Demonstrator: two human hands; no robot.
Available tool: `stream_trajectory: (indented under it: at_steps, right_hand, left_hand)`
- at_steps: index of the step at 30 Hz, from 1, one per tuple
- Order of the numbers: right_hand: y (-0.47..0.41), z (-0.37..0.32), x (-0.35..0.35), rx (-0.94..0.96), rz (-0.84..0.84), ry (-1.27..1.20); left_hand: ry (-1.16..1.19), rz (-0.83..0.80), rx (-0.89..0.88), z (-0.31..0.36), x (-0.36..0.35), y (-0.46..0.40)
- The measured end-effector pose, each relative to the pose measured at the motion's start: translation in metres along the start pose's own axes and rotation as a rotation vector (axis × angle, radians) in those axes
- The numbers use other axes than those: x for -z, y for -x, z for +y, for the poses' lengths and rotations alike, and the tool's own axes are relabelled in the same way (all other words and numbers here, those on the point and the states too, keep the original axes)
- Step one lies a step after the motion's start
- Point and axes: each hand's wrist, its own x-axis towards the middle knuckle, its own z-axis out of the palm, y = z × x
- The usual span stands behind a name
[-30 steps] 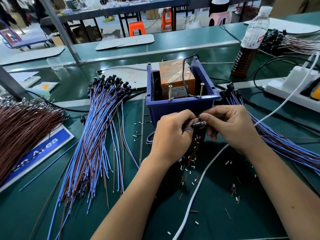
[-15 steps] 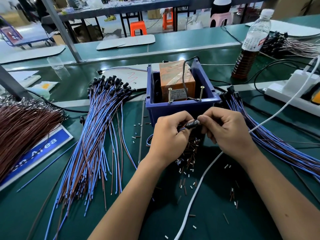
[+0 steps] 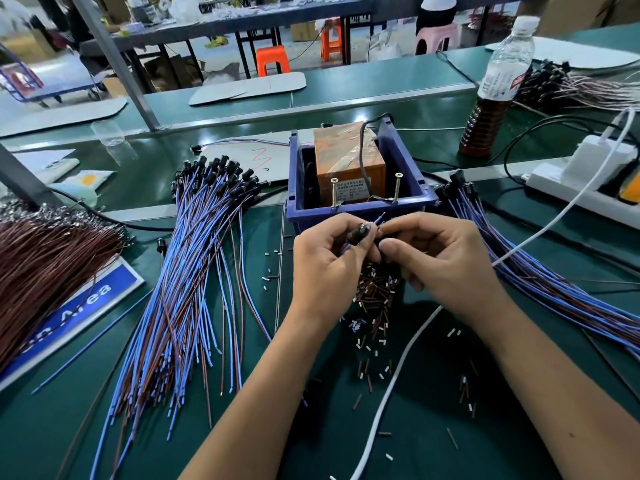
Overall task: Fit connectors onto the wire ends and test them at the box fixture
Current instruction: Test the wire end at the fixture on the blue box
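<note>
Your left hand [image 3: 329, 268] grips the black connector [image 3: 358, 234]; your right hand [image 3: 440, 261] pinches the blue wire end [image 3: 380, 218], pointing up toward the box fixture [image 3: 360, 207] (just beyond both hands).

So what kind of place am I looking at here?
Likely a wiring assembly workshop: long green benches, piles of blue and brown wires, and a blue box with two upright screws for testing.

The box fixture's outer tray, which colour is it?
Blue tray, seen best in the head view.
</note>
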Motion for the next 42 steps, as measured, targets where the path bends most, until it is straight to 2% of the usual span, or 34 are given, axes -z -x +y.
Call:
stream_trajectory:
  at_steps: [5,12,16,19,21,24,28,33,42]
  right_hand:
    - [0.003,0.004,-0.013,-0.023,0.104,-0.172]
    - [0.003,0.001,-0.012,-0.080,0.165,-0.243]
    - [0.002,-0.003,-0.013,-0.044,0.186,-0.278]
    - [-0.001,-0.005,-0.011,-0.032,0.223,-0.342]
    - [-0.002,-0.005,-0.010,-0.005,0.290,-0.266]
    - [-0.005,-0.003,-0.011,0.069,0.470,0.037]
    - [-0.013,-0.008,-0.017,0.143,0.604,0.328]
    - [-0.015,-0.014,-0.020,0.189,0.587,0.458]
    - [-0.011,-0.013,-0.023,0.233,0.562,0.478]
  left_hand:
    - [0.023,0.010,0.027,0.002,-0.007,0.003]
    - [-0.040,0.089,-0.015,-0.002,-0.012,0.005]
    - [-0.169,0.240,-0.184,-0.001,-0.013,0.009]
    - [-0.188,0.380,-0.240,0.003,-0.015,0.010]
    - [-0.187,0.475,-0.241,0.004,-0.012,0.008]
    - [-0.149,0.585,-0.194,0.002,-0.007,0.004]
    - [-0.088,0.612,-0.108,0.001,-0.005,0.001]
    - [-0.073,0.573,-0.073,-0.001,-0.008,0.001]
    - [-0.066,0.539,-0.085,-0.003,-0.006,0.000]
